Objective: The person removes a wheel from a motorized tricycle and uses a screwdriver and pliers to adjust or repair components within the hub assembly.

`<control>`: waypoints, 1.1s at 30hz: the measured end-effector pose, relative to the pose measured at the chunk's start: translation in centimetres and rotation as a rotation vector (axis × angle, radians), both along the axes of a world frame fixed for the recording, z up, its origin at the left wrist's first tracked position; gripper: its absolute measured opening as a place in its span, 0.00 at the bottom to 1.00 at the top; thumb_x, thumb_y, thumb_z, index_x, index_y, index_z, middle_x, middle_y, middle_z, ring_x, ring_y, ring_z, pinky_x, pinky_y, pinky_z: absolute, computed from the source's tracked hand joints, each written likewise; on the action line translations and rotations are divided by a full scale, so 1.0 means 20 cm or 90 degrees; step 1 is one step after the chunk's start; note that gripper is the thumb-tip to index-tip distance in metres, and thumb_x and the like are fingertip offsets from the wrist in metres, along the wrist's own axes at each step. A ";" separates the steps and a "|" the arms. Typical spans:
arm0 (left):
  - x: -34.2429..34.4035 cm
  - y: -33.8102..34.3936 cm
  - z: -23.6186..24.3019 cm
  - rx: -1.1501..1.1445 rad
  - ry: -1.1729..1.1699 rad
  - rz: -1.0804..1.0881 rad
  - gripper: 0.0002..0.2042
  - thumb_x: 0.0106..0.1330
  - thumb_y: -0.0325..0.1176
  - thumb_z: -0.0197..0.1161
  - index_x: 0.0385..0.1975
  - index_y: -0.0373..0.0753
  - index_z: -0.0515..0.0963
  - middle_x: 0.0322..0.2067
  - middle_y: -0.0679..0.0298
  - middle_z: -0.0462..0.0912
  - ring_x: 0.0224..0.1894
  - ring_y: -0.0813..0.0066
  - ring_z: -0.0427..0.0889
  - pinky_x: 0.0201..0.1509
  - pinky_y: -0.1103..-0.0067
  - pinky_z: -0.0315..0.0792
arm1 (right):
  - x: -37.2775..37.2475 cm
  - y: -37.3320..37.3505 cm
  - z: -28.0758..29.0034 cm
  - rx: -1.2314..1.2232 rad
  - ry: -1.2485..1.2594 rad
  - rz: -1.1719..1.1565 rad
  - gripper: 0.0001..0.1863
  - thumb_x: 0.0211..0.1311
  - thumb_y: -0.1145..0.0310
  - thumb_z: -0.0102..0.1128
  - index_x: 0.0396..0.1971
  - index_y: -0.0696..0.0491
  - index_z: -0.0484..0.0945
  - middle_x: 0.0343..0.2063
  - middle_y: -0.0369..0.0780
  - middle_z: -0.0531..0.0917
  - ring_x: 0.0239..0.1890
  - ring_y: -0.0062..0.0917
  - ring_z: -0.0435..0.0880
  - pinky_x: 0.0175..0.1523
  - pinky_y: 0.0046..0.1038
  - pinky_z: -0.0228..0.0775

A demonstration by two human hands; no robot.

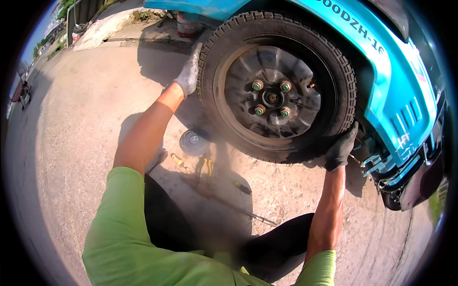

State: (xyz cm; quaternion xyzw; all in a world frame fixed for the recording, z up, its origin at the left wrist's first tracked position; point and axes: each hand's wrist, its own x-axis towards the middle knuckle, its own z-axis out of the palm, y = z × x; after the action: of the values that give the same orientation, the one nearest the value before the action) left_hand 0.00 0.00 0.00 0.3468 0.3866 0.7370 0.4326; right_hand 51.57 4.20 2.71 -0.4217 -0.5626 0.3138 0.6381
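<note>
My left hand, in a pale grey glove, grips the left side of a black tyre. My right hand, in a darker glove, grips the tyre's lower right. The dark steel rim shows four hub nuts around the centre. Below the wheel on the concrete lie a round grey cap, a yellow-handled tool, yellow-handled pliers and a long metal bar.
A turquoise vehicle overhangs the wheel, its bodywork and brackets reaching down on the right. Behind the tyre stands a red-and-white bucket. A parked two-wheeler is at the far left. My bent dark-clad legs are beneath me.
</note>
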 end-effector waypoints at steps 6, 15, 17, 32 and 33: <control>0.18 -0.20 0.29 -0.028 -0.008 -0.060 0.29 0.79 0.56 0.39 0.69 0.42 0.66 0.64 0.66 0.74 0.62 0.72 0.75 0.67 0.72 0.69 | -0.09 -0.07 0.13 -0.085 0.144 0.053 0.31 0.79 0.49 0.34 0.71 0.55 0.60 0.66 0.42 0.70 0.67 0.32 0.67 0.72 0.31 0.55; 0.23 -0.30 0.35 -0.032 -0.003 -0.029 0.33 0.76 0.58 0.47 0.71 0.40 0.63 0.66 0.64 0.72 0.64 0.73 0.72 0.69 0.73 0.67 | -0.06 -0.16 0.12 -0.062 0.187 0.110 0.28 0.79 0.52 0.34 0.68 0.54 0.64 0.64 0.40 0.73 0.65 0.31 0.71 0.70 0.32 0.59; 0.25 -0.31 0.37 -0.041 -0.006 -0.075 0.32 0.76 0.58 0.46 0.71 0.40 0.63 0.66 0.64 0.71 0.65 0.73 0.72 0.68 0.73 0.67 | -0.06 -0.20 0.14 -0.043 0.174 0.119 0.27 0.79 0.53 0.34 0.67 0.54 0.65 0.63 0.40 0.74 0.64 0.31 0.72 0.70 0.32 0.61; 0.11 -0.36 0.08 0.021 -0.148 -0.188 0.22 0.80 0.46 0.45 0.65 0.39 0.69 0.59 0.64 0.78 0.58 0.73 0.77 0.64 0.74 0.72 | -0.04 -0.60 0.04 -0.126 0.270 0.224 0.24 0.78 0.58 0.37 0.64 0.55 0.69 0.59 0.40 0.77 0.59 0.29 0.78 0.64 0.31 0.70; 0.10 -0.38 0.04 0.024 -0.053 -0.171 0.22 0.79 0.45 0.46 0.64 0.39 0.70 0.58 0.64 0.79 0.57 0.72 0.78 0.64 0.73 0.73 | -0.04 -0.62 0.03 -0.149 0.311 0.254 0.24 0.78 0.58 0.37 0.64 0.54 0.69 0.59 0.40 0.77 0.59 0.29 0.78 0.64 0.31 0.70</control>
State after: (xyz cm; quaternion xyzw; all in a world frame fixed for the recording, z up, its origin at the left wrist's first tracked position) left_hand 1.99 -7.57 0.90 0.3726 0.3046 0.6932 0.5366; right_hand 50.84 -8.22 3.32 -0.2862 -0.4247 0.5867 0.6272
